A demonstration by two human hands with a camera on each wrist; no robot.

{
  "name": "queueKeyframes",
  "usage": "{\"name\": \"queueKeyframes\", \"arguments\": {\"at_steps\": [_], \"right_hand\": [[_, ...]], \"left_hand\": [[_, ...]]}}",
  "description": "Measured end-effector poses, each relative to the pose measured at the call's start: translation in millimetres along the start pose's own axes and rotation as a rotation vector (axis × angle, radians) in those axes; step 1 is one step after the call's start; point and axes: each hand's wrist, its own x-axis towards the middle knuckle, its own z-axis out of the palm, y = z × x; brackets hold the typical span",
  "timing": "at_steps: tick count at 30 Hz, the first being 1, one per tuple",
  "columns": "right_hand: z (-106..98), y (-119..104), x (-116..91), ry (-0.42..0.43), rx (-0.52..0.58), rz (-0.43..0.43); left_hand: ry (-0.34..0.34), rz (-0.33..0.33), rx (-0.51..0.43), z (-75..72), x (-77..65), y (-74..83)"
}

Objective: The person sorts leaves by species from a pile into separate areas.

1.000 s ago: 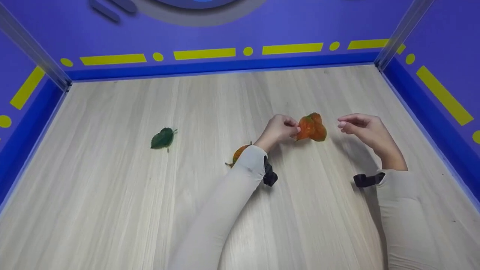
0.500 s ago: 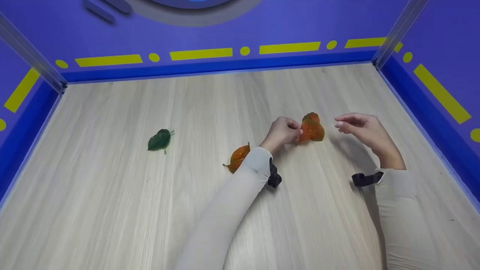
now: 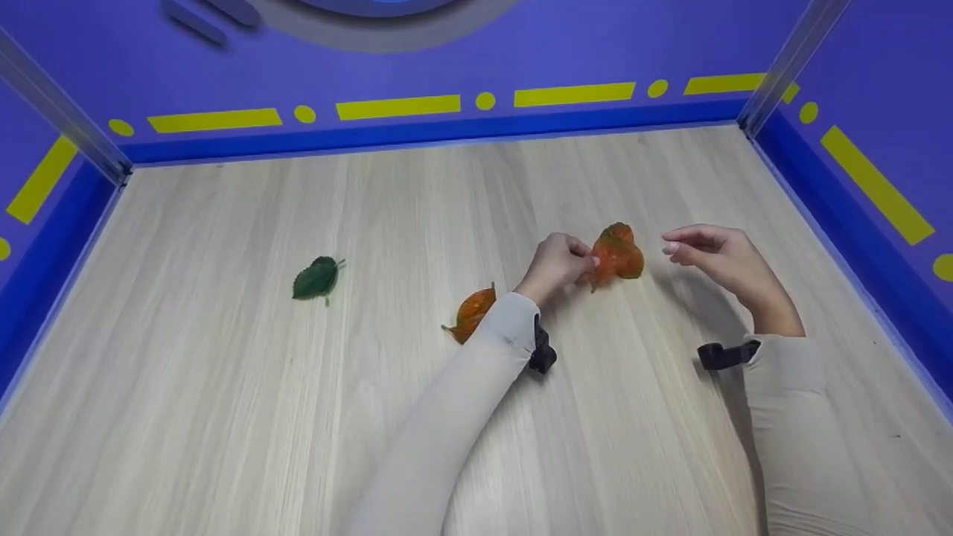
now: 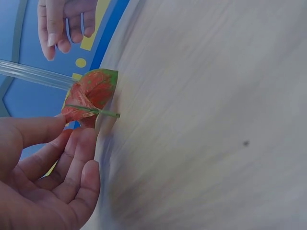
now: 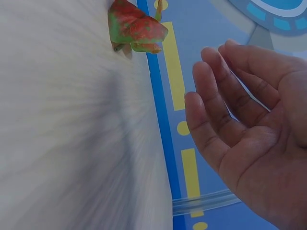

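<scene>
My left hand pinches an orange-red leaf by its near side, right of the table's middle. In the left wrist view the leaf is red with green edges, folded over itself, and its green stem sticks out across it. My right hand hovers just to the right of the leaf, fingers loosely bent with nothing between them. From the right wrist, the leaf appears crumpled, ahead of the relaxed fingers.
An orange-brown leaf lies on the wood-grain table, partly covered by my left sleeve. Farther left lies a dark green leaf. Blue-purple panels with yellow marks stand along the back and both sides.
The pinched leaf has turned in my left fingers, and its pointed end now hangs down toward me. More of the orange-brown leaf shows beside my left sleeve. My right hand stays nearly still.
</scene>
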Motion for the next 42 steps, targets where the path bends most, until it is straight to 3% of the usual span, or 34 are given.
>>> {"name": "queueKeyframes", "arguments": {"at_steps": [18,30,42], "right_hand": [[3.9,0.9,0.9,-0.012,-0.063,0.030],[3.9,-2.9,1.0,-0.024,-0.054,0.018],[5.4,-7.8,1.4,-0.048,-0.070,-0.002]], "left_hand": [[-0.005,0.034,0.095,-12.8,-2.0,-3.7],[-0.025,0.028,0.055,-21.4,-4.2,-2.2],[-0.027,0.086,0.032,-36.0,-9.2,0.1]]}}
